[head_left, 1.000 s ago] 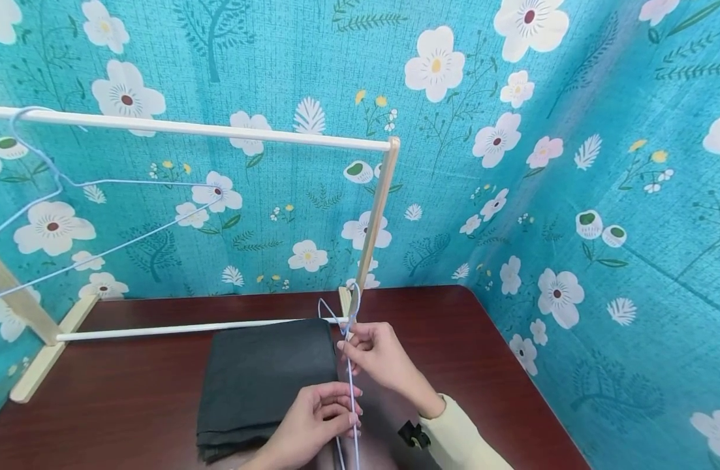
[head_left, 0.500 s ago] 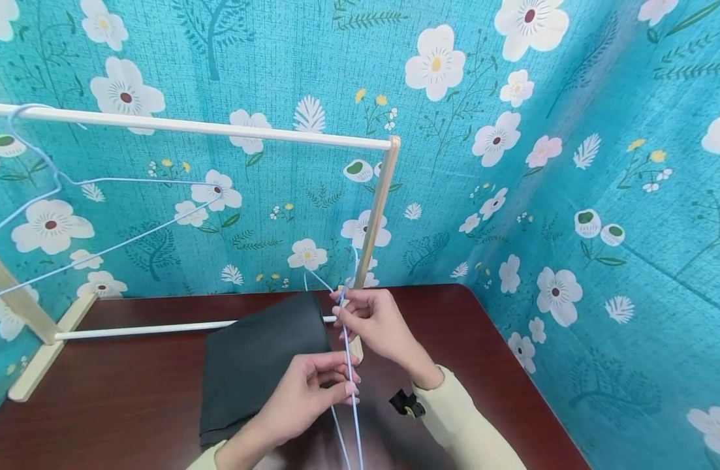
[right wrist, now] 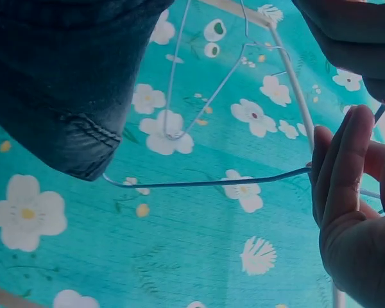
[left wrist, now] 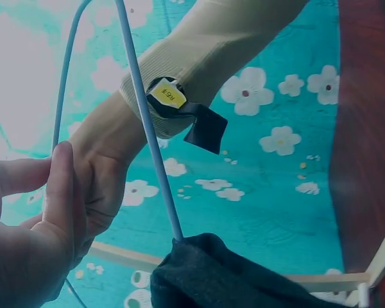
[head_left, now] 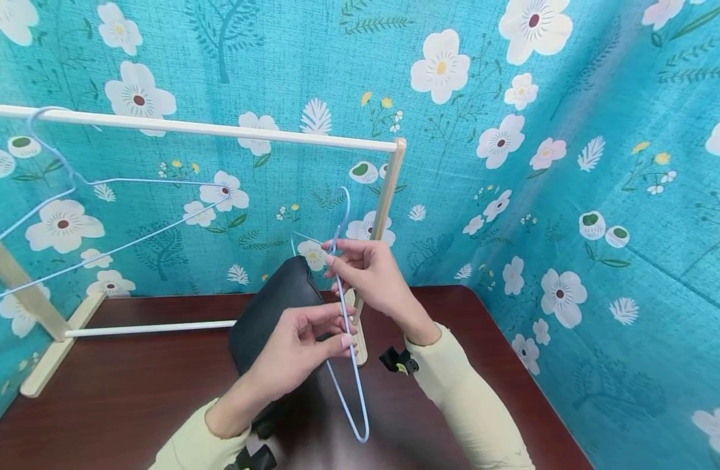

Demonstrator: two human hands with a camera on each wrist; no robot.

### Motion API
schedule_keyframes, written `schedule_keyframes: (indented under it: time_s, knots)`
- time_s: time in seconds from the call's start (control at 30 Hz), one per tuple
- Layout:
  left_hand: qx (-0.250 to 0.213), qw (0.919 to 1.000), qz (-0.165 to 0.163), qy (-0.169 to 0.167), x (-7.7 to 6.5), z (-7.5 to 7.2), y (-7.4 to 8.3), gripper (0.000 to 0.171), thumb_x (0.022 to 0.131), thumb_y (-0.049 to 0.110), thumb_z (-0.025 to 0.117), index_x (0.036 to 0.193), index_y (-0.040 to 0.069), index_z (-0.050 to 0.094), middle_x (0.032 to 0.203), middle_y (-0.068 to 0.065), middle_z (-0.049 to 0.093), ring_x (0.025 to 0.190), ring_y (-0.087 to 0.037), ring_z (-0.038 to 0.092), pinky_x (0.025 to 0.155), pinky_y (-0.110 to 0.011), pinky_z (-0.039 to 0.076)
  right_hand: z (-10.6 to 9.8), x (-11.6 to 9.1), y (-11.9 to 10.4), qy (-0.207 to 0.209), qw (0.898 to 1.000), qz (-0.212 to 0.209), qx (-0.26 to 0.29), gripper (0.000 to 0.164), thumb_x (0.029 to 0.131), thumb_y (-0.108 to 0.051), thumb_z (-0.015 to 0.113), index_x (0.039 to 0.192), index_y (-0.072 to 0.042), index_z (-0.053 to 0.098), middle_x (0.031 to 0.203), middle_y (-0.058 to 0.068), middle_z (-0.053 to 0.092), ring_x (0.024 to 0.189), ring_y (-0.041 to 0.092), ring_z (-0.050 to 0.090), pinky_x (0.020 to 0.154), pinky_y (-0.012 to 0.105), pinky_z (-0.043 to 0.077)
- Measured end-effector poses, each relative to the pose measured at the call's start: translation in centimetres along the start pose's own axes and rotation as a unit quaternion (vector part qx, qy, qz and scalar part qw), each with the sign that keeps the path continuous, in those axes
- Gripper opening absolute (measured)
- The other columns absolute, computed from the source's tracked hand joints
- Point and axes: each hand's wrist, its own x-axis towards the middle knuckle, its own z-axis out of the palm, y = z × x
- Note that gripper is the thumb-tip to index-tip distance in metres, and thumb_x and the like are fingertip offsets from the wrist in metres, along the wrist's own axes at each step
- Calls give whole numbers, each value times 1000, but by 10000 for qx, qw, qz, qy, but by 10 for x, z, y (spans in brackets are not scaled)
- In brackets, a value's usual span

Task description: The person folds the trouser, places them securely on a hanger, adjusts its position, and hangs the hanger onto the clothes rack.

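Note:
A pale blue wire hanger [head_left: 360, 398] is held up edge-on in front of me, its hook [head_left: 347, 203] pointing upward. My right hand [head_left: 368, 271] pinches it at the neck, just below the hook. Lower down, my left hand [head_left: 303, 339] pinches a side wire between thumb and fingers. A folded dark garment [head_left: 271, 310] hangs on the hanger's far side, partly behind my left hand. In the right wrist view the garment [right wrist: 64, 83] shows a stitched hem, with the hanger's wire [right wrist: 212, 183] coming out from under it.
A rack with white rods and wooden posts [head_left: 389, 196] stands at the back of the dark red table [head_left: 160, 391]. Another blue wire hanger [head_left: 160, 228] hangs from its top rod [head_left: 219, 128] on the left. Flowered teal cloth [head_left: 571, 196] covers the walls behind and right.
Both hands have risen with the hanger, and its hook now stands higher against the wall. The garment has lifted and tilted with it, where earlier it lay flat on the table.

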Motion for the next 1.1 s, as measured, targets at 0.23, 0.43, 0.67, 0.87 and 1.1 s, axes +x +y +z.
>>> schedule_keyframes:
  time_s: [0.23,0.43,0.67,0.87,1.1]
  knots:
    - [137,9997,189,60,11,-4,21,44,90,-3,73,132,-10,61,102,-25,70,87,-13,72,81,-41,62,-2,17,-19,56,9996,-239,105,28,100,-8,63,126,2,68,85,17,74,66,17,70,69,32,61]
    - [354,9989,261,132,22,-11,36,41,92,-4,70,132,-9,62,107,-27,70,89,-17,73,83,-37,62,-5,31,-32,330,9987,-385,14,27,100,-8,63,125,0,70,87,18,74,66,15,69,69,31,61]
    - [755,9960,316,354,39,-24,46,40,94,-5,66,133,-7,62,110,-24,72,92,-14,74,90,-33,59,-8,52,-39,685,9954,-672,77,28,100,-7,62,126,4,68,89,18,75,65,14,68,70,32,61]
    - [794,9956,321,388,55,-30,50,39,96,-3,64,135,-5,62,111,-23,72,93,-14,74,91,-34,59,-15,66,-38,872,9933,-749,106,28,101,-5,60,126,4,68,98,20,75,68,17,71,72,32,62]
    - [926,9942,315,439,66,-32,53,39,97,2,65,136,-3,63,113,-19,74,96,-18,75,92,-34,59,-20,75,-35,1077,9920,-593,275,27,101,-4,59,125,5,68,98,20,75,70,15,71,72,29,62]
